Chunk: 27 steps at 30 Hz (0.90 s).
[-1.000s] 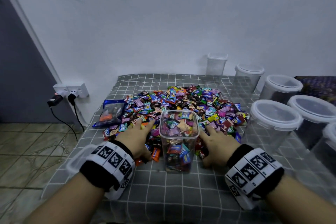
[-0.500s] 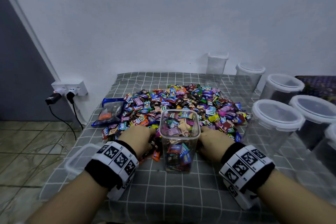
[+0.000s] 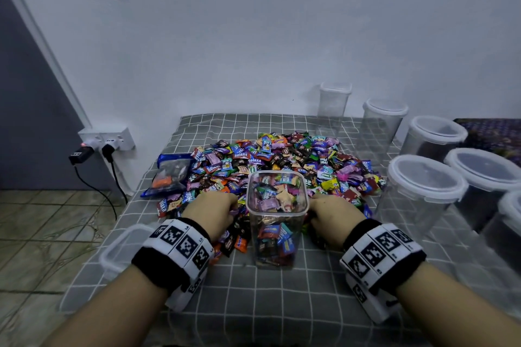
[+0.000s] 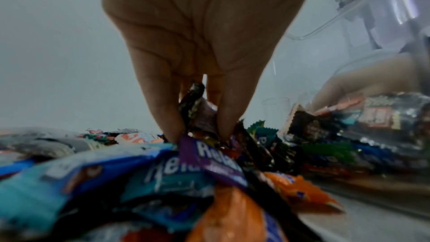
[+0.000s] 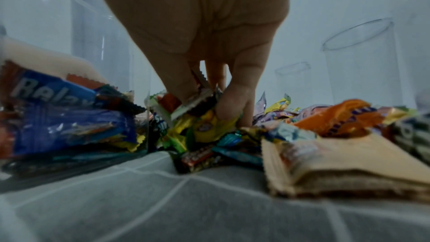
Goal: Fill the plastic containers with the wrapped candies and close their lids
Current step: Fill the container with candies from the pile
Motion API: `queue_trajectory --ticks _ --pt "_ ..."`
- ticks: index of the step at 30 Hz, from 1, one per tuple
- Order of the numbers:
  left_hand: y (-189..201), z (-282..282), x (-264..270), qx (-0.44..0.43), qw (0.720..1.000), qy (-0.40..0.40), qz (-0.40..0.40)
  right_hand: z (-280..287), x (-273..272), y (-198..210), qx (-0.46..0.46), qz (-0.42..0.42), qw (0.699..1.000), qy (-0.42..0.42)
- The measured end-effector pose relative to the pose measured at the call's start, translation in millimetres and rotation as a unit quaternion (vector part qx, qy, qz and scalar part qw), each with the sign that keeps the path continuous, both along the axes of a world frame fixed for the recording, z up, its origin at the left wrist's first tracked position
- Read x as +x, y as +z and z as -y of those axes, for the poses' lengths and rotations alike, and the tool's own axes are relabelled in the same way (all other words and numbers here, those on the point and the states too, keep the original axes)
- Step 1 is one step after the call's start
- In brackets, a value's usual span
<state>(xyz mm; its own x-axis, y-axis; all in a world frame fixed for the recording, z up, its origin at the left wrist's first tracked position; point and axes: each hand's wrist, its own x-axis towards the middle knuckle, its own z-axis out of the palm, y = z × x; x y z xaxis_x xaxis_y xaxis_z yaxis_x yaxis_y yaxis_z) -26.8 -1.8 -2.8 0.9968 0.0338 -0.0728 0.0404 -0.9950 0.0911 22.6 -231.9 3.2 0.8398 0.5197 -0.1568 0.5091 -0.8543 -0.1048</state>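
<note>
Candy pile (image 3: 284, 166) covers the checked worktop (image 3: 282, 304); open square container (image 3: 276, 214), nearly full, stands at its near edge. Left hand (image 3: 210, 214) and right hand (image 3: 335, 218) each bunch wrappers; lift both handfuls over the rim, release low.

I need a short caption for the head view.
Both hands gather wrapped candies beside an open container.

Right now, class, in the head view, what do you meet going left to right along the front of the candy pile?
Clear plastic lid → left hand → clear square plastic container part-filled with candies → right hand → round lidded clear plastic container.
</note>
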Motion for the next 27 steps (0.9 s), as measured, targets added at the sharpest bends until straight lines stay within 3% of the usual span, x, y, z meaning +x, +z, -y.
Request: queue_trajectory --ticks 11,18,22,27 --pt "2.4 -2.2 -3.7 -0.044 0.998 0.018 0.033 6.7 1.6 2.9 0.057 0.02 0.998 -0.022" --pt "12.3 -0.2 -12.2 -0.104 0.99 0.029 0.09 15.5 -2.3 13.9 0.166 0.082 0.981 -0.057" --pt "23.4 0.2 -18.8 -0.193 0.97 0.047 0.14 21.0 -5.5 26.3 0.314 0.143 0.937 -0.062" --pt "45.3 5.3 -23.2 -0.27 0.935 0.05 0.223 9.1 -20.6 61.4 0.484 0.173 0.858 0.022"
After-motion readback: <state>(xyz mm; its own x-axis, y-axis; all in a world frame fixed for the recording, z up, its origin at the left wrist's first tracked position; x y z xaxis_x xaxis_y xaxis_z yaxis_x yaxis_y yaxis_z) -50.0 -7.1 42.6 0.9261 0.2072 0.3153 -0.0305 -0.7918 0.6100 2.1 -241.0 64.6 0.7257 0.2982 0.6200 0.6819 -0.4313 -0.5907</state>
